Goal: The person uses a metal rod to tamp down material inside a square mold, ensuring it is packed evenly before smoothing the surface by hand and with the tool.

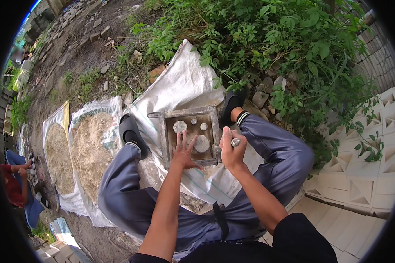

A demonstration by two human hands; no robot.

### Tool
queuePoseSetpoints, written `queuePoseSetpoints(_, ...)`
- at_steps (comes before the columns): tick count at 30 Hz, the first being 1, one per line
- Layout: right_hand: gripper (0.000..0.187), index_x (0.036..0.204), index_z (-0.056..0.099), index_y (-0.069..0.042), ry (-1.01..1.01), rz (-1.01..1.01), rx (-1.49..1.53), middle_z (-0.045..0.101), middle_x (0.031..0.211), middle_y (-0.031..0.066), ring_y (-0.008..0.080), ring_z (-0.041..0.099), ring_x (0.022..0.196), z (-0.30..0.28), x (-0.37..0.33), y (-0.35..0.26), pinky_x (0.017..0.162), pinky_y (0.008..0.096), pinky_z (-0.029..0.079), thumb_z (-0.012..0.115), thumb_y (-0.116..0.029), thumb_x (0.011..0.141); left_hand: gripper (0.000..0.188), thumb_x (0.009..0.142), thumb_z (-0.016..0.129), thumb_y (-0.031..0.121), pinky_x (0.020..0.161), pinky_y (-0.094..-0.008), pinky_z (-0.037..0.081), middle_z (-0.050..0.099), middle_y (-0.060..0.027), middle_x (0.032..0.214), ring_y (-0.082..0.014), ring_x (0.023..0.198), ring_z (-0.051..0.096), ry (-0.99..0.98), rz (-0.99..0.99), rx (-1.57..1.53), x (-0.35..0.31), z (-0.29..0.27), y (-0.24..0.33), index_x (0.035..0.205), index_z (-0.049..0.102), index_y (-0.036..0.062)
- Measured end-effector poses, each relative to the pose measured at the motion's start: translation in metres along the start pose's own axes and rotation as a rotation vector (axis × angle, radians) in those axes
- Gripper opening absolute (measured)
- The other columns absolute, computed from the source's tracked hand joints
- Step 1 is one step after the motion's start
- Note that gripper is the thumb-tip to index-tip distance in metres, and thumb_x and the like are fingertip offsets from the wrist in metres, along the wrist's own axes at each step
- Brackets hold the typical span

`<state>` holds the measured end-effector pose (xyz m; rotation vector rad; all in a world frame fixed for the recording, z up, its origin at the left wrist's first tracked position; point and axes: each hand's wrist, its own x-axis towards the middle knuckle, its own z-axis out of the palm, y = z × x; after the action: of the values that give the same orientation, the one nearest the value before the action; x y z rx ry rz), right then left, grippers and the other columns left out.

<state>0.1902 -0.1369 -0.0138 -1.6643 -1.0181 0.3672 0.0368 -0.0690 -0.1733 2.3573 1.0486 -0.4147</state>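
Between my legs lies a square grey frame (163,139) with brown packed material (188,119) inside it. Several round grey pieces of differing size sit in it, among them a large disc (202,143), a medium disc (180,127) and a small disc (203,126). My left hand (184,152) rests open over the frame's near left part, fingers spread, fingertips by the medium and large discs. At the frame's right side, my right hand (233,151) is closed around a metal rod (235,142) with a rounded, shiny end; its lower part is hidden.
White woven sacking (175,83) lies under the frame. To the left are two sacks with pale sandy powder (92,140). Leafy plants (272,48) grow beyond; cream patterned blocks (351,175) stand at right. Another person (17,186) sits at far left.
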Motion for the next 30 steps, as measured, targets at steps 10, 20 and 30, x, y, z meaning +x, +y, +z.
queuePoseSetpoints(10, 0.041, 0.057, 0.045, 0.000, 0.130, 0.132, 0.106, 0.044, 0.049, 0.0092, 0.0226, 0.042, 0.047, 0.002, -0.001, 0.001, 0.049, 0.0383, 0.031, 0.046, -0.013, 0.096, 0.148, 0.035, 0.086, 0.063, 0.104, -0.0687, 0.024, -0.022, -0.0110, 0.157, -0.0382, 0.144, -0.017, 0.064, 0.048, -0.045, 0.003, 0.004, -0.001, 0.151, -0.002, 0.0383)
queuePoseSetpoints(20, 0.040, 0.057, 0.047, -0.001, 0.102, 0.072, 0.105, 0.049, 0.051, 0.0088, 0.0232, 0.047, 0.052, 0.008, 0.012, 0.029, 0.051, 0.0384, 0.034, 0.048, -0.013, 0.095, 0.148, 0.035, 0.087, 0.062, 0.103, -0.0700, 0.025, -0.021, -0.0101, 0.157, -0.0381, 0.144, -0.016, 0.075, 0.050, -0.060, 0.001, 0.004, 0.001, 0.152, 0.000, 0.0374)
queuePoseSetpoints(30, 0.041, 0.056, 0.047, 0.000, 0.140, 0.043, 0.126, 0.048, 0.051, 0.0095, 0.0230, 0.044, 0.052, 0.008, 0.056, 0.001, 0.057, 0.0378, 0.034, 0.048, -0.014, 0.094, 0.147, 0.035, 0.087, 0.061, 0.103, -0.0688, 0.026, -0.019, -0.0106, 0.158, -0.0377, 0.144, -0.016, 0.059, 0.034, -0.060, 0.001, 0.005, 0.001, 0.151, 0.000, 0.0398)
